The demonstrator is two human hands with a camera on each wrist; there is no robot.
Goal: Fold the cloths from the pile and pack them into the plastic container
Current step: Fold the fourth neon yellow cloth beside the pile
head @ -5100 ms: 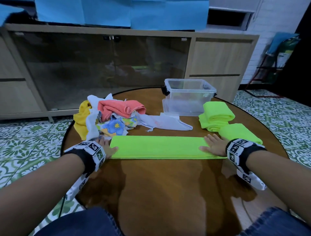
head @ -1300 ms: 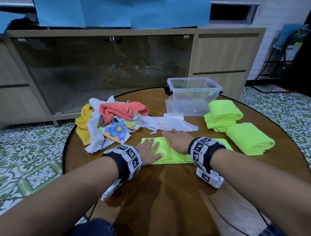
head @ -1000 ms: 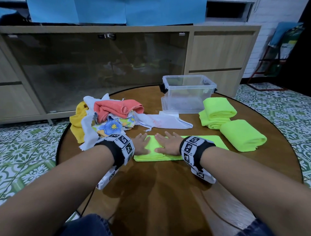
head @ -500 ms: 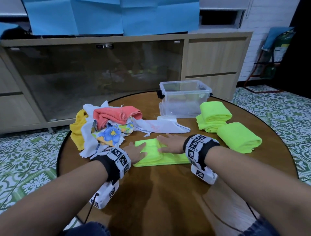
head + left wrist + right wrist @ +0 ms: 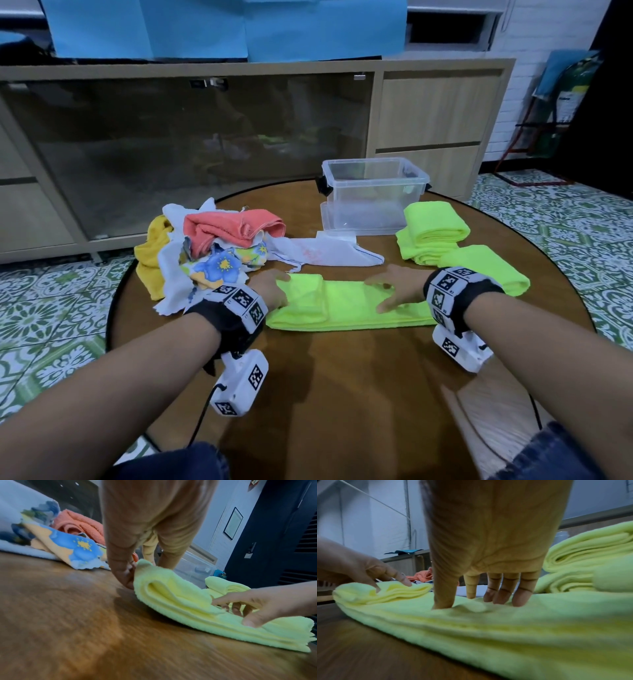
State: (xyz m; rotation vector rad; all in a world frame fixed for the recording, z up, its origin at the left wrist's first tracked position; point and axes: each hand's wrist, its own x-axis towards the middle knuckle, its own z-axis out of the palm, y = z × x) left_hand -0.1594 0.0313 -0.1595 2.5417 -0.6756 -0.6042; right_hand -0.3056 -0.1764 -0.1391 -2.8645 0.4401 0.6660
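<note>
A lime green cloth [image 5: 346, 305] lies as a folded strip on the round wooden table [image 5: 342, 394]. My left hand [image 5: 278, 291] pinches its doubled-over left end, thumb and fingers closed on the fold [image 5: 142, 568]. My right hand [image 5: 385, 294] presses straight fingers [image 5: 520, 597] down on the strip's middle. The unfolded pile [image 5: 212, 250] of coral, yellow, white and flowered cloths sits left of my left hand. The clear plastic container [image 5: 375, 195] stands behind, open; I see no cloth inside it.
Two folded lime cloths [image 5: 431, 233] [image 5: 486, 270] lie right of the container, close to my right wrist. A white cloth [image 5: 325, 253] is spread between the pile and the container. A wooden cabinet [image 5: 428, 113] stands behind the table, with tiled floor around.
The long strip from five seconds ago now has its left end folded over. In the last half second my right hand slid right along the cloth; my left hand kept hold of the fold.
</note>
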